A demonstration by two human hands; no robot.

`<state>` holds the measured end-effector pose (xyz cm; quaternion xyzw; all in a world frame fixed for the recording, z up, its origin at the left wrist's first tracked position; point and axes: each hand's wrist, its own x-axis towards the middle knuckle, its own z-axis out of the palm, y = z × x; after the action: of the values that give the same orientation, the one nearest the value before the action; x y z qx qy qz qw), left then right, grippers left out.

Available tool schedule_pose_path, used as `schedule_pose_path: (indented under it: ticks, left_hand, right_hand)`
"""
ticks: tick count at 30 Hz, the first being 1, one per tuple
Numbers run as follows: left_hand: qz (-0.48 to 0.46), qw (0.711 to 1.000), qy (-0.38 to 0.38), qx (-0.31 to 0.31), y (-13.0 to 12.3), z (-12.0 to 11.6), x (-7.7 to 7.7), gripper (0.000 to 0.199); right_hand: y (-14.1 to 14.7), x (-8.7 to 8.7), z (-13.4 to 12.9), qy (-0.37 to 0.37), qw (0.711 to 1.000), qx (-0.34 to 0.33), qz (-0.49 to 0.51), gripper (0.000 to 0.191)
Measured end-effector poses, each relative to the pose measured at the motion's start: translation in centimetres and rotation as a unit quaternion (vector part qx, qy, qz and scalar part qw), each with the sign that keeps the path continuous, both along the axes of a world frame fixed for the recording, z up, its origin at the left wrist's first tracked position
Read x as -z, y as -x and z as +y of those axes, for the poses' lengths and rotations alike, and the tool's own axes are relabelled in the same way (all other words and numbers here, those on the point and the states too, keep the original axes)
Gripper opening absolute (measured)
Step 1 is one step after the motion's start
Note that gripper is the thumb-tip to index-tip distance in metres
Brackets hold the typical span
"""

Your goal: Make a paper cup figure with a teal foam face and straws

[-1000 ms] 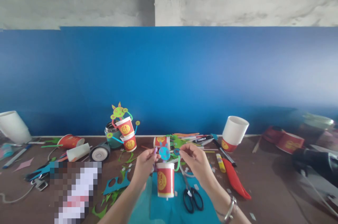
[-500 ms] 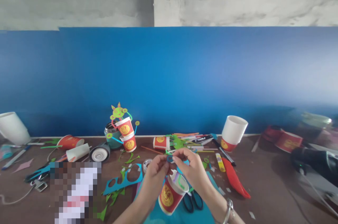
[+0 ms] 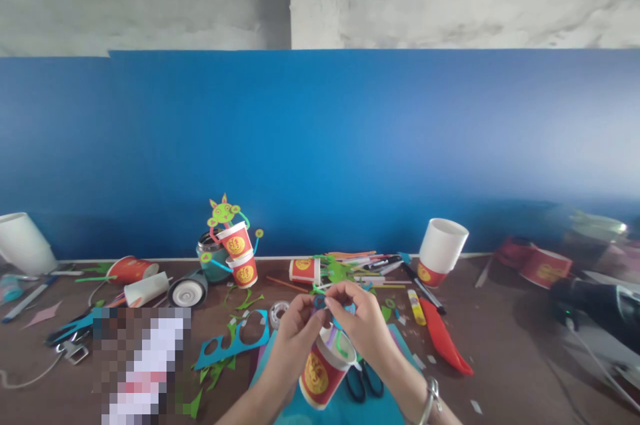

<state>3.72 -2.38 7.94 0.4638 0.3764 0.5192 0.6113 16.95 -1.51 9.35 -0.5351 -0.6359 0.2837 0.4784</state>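
My left hand (image 3: 299, 331) and my right hand (image 3: 357, 315) meet at the fingertips, both pinched on a small blue paper disc (image 3: 319, 302). A bit of green straw (image 3: 318, 290) shows just beyond the disc; how they are joined is hidden by my fingers. Right below my hands a red and white paper cup (image 3: 320, 375) with a gold emblem stands tilted, with purple and green straw pieces (image 3: 341, 343) at its mouth. Beside the cup, dark-handled scissors (image 3: 365, 381) lie on a blue sheet (image 3: 345, 411). A larger blue paper piece (image 3: 349, 318) is partly covered by my right hand.
A cup figure with a green paper head (image 3: 238, 245) stands behind to the left. Around lie a cut blue paper strip (image 3: 235, 341), a tape roll (image 3: 279, 313), a glue stick (image 3: 415, 307), a red balloon-like object (image 3: 444, 338), several pens and straws. White cups (image 3: 444, 245) stand at the right.
My fingers have shifted slightly on the blue disc, the right fingertips moving a little left over it. The cup and the other things stay in place.
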Motion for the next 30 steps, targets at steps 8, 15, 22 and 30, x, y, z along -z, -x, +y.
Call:
schedule_pose_path:
  ticks: [8,15,22,30]
  left_hand:
    - [0.003,1.0,-0.027,-0.014,0.0,0.4,0.9,0.029]
    - [0.03,0.997,-0.062,-0.044,0.2,0.5,0.8,0.03]
    - [-0.015,0.995,-0.014,-0.093,0.8,0.9,0.7,0.033]
    - [-0.078,0.989,0.021,-0.12,1.0,1.4,1.5,0.028]
  right_hand:
    - [0.3,-0.4,-0.3,-0.009,1.0,-0.016,-0.002,0.008]
    - [0.5,-0.7,-0.7,-0.025,0.999,-0.012,-0.029,0.009]
    - [-2.2,-2.1,-0.5,-0.073,0.995,0.063,-0.023,0.019]
    - [-5.5,-0.7,1.9,0.081,0.996,-0.027,0.004,0.038]
